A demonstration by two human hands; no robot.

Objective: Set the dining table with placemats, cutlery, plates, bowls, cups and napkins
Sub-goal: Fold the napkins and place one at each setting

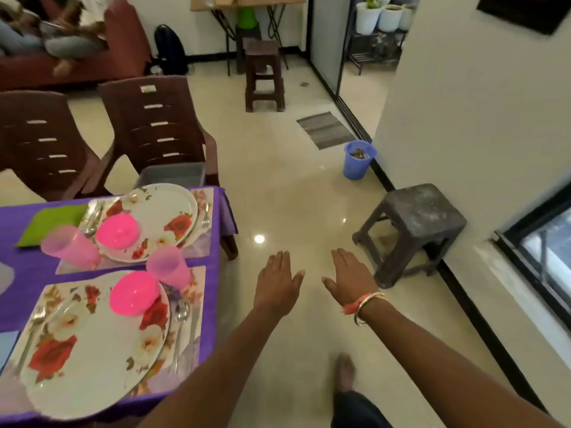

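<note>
The dining table [12,301] with a purple cloth is at the left. On the near placemat [197,304] lie a floral plate [92,350], a pink bowl [134,293], a spoon [181,313] and a fork [34,319]. A pink cup [168,267] stands behind it. The far setting has a second floral plate [167,208], a pink bowl [116,231], a tipped pink cup [69,247] and a green napkin [51,222]. My left hand [278,284] and my right hand [350,278] are stretched out flat over the floor, right of the table, holding nothing.
Two brown plastic chairs [157,125] stand behind the table, one with a grey tub [171,176] on its seat. A dark stool [414,230] and a blue bucket [358,160] stand by the right wall. Another stool [264,75] is farther back. A person sits on the sofa [61,44].
</note>
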